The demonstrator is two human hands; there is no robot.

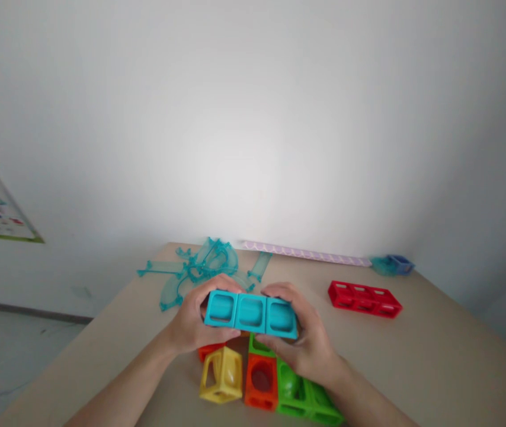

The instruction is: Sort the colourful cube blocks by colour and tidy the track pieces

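Observation:
A row of three joined light-blue hollow blocks (251,313) is held up level over the table. My left hand (193,317) grips its left end and my right hand (308,338) its right end, thumbs below and fingers above. Beneath and nearer to me lie a yellow block (223,376), an orange block (261,382) and green blocks (295,388) joined to the orange one. Part of a red-orange block (211,351) shows behind the yellow block. My hands and the light-blue row hide some of what lies below.
Clear teal track pieces (211,264) lie in a pile at the back left of the table (435,356). A red three-block row (364,299) rests at the right. Along the wall runs a patterned purple strip (306,254), with a dark blue block (400,265) beyond its right end.

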